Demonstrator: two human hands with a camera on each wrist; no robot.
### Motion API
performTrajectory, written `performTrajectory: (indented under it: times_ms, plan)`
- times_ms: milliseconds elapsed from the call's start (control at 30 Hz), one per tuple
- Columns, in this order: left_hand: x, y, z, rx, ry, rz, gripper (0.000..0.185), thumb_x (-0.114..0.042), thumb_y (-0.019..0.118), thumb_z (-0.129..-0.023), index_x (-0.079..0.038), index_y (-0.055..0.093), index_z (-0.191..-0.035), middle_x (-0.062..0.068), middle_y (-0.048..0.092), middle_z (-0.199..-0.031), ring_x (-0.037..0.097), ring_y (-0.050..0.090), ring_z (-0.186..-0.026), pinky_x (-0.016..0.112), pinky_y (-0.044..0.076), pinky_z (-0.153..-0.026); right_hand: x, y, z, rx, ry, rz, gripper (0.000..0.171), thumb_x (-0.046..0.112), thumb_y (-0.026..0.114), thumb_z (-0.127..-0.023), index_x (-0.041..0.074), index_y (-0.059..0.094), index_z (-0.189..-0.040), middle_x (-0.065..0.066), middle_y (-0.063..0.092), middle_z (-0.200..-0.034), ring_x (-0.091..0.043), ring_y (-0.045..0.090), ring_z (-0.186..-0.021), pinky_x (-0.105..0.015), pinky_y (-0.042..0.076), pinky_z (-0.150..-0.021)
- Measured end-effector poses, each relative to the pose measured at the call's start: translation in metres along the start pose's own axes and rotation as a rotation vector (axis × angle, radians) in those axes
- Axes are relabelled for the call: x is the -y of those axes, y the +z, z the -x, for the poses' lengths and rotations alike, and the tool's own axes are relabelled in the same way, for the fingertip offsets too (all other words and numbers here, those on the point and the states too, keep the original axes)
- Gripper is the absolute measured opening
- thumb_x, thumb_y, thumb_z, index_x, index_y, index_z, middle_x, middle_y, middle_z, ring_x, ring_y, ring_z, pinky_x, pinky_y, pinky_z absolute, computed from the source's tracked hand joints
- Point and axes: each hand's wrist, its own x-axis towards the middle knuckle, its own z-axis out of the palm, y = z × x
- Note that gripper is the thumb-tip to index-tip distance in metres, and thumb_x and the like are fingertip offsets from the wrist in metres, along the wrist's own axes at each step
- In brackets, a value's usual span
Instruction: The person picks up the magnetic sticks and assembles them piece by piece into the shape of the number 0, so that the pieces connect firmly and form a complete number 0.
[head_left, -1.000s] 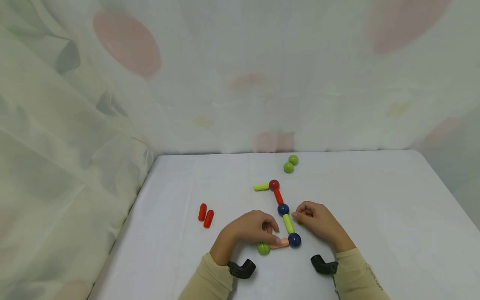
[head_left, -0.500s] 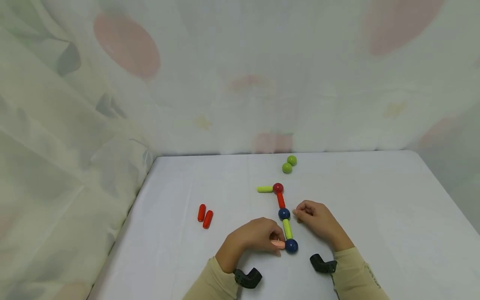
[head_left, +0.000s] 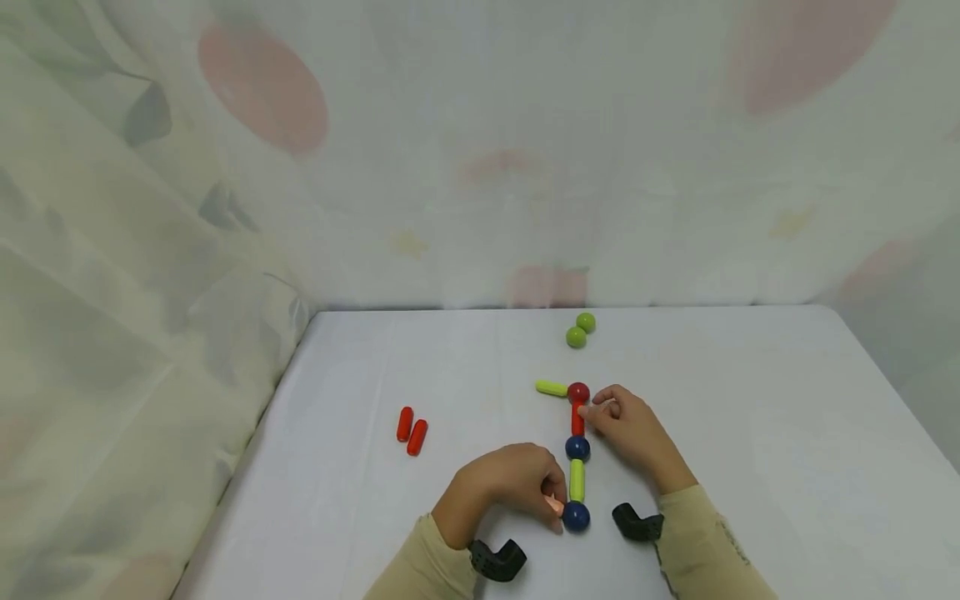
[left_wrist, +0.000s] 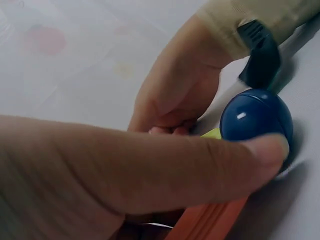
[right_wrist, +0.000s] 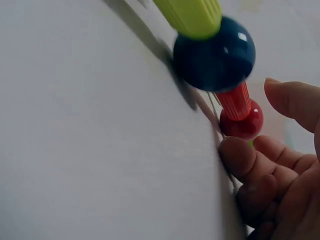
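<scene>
A magnetic-looking chain of balls and rods lies on the white table. From far to near it has a lime rod (head_left: 551, 387), a red ball (head_left: 578, 392), a red rod (head_left: 577, 422), a blue ball (head_left: 577, 448), another lime rod (head_left: 577, 480) and a nearer blue ball (head_left: 576, 517). My left hand (head_left: 513, 483) grips an orange rod (left_wrist: 210, 220) joined to that nearer ball, its thumb lying across the ball. Beside the red rod is my right hand (head_left: 630, 433); its fingertips reach the chain, thumb and fingers apart in the right wrist view.
Two loose red rods (head_left: 412, 432) lie to the left. Farther back are two green balls (head_left: 581, 330), side by side. A patterned cloth (head_left: 450, 167) hangs behind the table (head_left: 750, 417). Each wrist wears a black camera mount (head_left: 498, 561).
The chain has shifted right and nearer, its rods now nearly in one straight line. My left hand took hold of the orange rod, covering a green ball seen earlier. My right hand moved to the red rod.
</scene>
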Motion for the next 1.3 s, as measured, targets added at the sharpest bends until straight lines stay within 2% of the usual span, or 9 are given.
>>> performTrajectory:
  times_ms: [167, 333, 433, 633, 767, 900, 1000, 1100, 1300]
  plan:
    - [-0.003, 0.001, -0.003, 0.029, 0.017, 0.003, 0.014, -0.036, 0.085, -0.076, -0.028, 0.073, -0.076, -0.014, 0.056, -0.063, 0.001, 0.047, -0.064, 0.019, 0.038, -0.057, 0.000, -0.003, -0.012, -0.011, -0.009, 0.051, 0.060, 0.053, 0.067, -0.088, 0.012, 0.056, -0.130, -0.004, 0.054, -0.076, -0.018, 0.049, -0.069, -0.029, 0.037, -0.061]
    - [0.005, -0.003, -0.002, 0.048, 0.054, 0.094, 0.015, -0.037, 0.080, -0.081, -0.025, 0.075, -0.088, -0.015, 0.060, -0.069, 0.000, 0.052, -0.064, 0.019, 0.043, -0.059, 0.001, -0.003, -0.010, -0.010, 0.048, 0.103, 0.058, 0.053, 0.070, -0.085, 0.014, 0.062, -0.127, -0.004, 0.053, -0.079, -0.019, 0.048, -0.071, -0.030, 0.034, -0.059]
    - [0.018, -0.016, -0.005, -0.052, 0.023, 0.162, 0.020, -0.037, 0.074, -0.086, -0.022, 0.075, -0.099, -0.013, 0.062, -0.075, 0.003, 0.054, -0.069, 0.021, 0.045, -0.063, 0.001, -0.008, -0.006, -0.021, 0.074, 0.119, 0.054, 0.051, 0.070, -0.085, 0.013, 0.063, -0.124, -0.004, 0.052, -0.078, -0.019, 0.047, -0.073, -0.030, 0.033, -0.060]
    - [0.048, -0.050, -0.026, -0.367, -0.120, 0.238, 0.027, -0.040, 0.066, -0.092, -0.022, 0.071, -0.112, -0.007, 0.063, -0.090, 0.012, 0.057, -0.083, 0.029, 0.048, -0.071, -0.001, -0.020, 0.008, -0.057, 0.110, 0.120, 0.055, 0.050, 0.071, -0.085, 0.010, 0.063, -0.123, -0.004, 0.051, -0.077, -0.020, 0.047, -0.073, -0.031, 0.033, -0.060]
    - [0.066, -0.064, -0.047, -0.466, -0.132, 0.276, 0.040, -0.041, 0.064, -0.093, -0.018, 0.064, -0.126, -0.002, 0.064, -0.106, 0.015, 0.058, -0.094, 0.032, 0.049, -0.076, -0.007, -0.023, 0.016, -0.077, 0.105, 0.100, 0.052, 0.046, 0.071, -0.086, 0.008, 0.064, -0.120, -0.003, 0.048, -0.074, -0.019, 0.045, -0.070, -0.030, 0.031, -0.060]
    - [0.076, -0.068, -0.064, -0.512, -0.097, 0.302, 0.055, -0.038, 0.065, -0.094, -0.019, 0.049, -0.143, 0.008, 0.057, -0.129, 0.021, 0.057, -0.104, 0.037, 0.050, -0.082, -0.012, -0.020, 0.021, -0.080, 0.106, 0.075, 0.050, 0.045, 0.072, -0.086, 0.009, 0.064, -0.119, -0.002, 0.048, -0.073, -0.018, 0.045, -0.068, -0.029, 0.031, -0.060]
    - [0.078, -0.067, -0.074, -0.505, -0.089, 0.230, 0.063, -0.036, 0.065, -0.094, -0.024, 0.040, -0.150, 0.014, 0.048, -0.140, 0.026, 0.056, -0.112, 0.042, 0.049, -0.091, -0.013, -0.018, 0.022, -0.071, 0.119, 0.056, 0.051, 0.046, 0.072, -0.085, 0.009, 0.064, -0.120, -0.002, 0.049, -0.074, -0.018, 0.045, -0.068, -0.029, 0.032, -0.059]
    - [0.073, -0.063, -0.084, -0.473, -0.131, 0.066, 0.069, -0.042, 0.065, -0.093, -0.031, 0.032, -0.153, 0.013, 0.040, -0.148, 0.031, 0.050, -0.126, 0.048, 0.045, -0.100, -0.015, -0.019, 0.023, -0.074, 0.121, 0.057, 0.051, 0.047, 0.072, -0.085, 0.011, 0.065, -0.120, -0.002, 0.050, -0.073, -0.018, 0.046, -0.068, -0.029, 0.032, -0.059]
    - [0.053, -0.056, -0.091, -0.412, -0.235, -0.170, 0.078, -0.053, 0.061, -0.092, -0.038, 0.019, -0.157, 0.008, 0.034, -0.154, 0.032, 0.037, -0.137, 0.053, 0.046, -0.098, -0.020, -0.028, 0.026, -0.117, 0.132, 0.069, 0.047, 0.042, 0.073, -0.085, 0.011, 0.065, -0.120, -0.003, 0.051, -0.076, -0.020, 0.046, -0.072, -0.031, 0.033, -0.061]
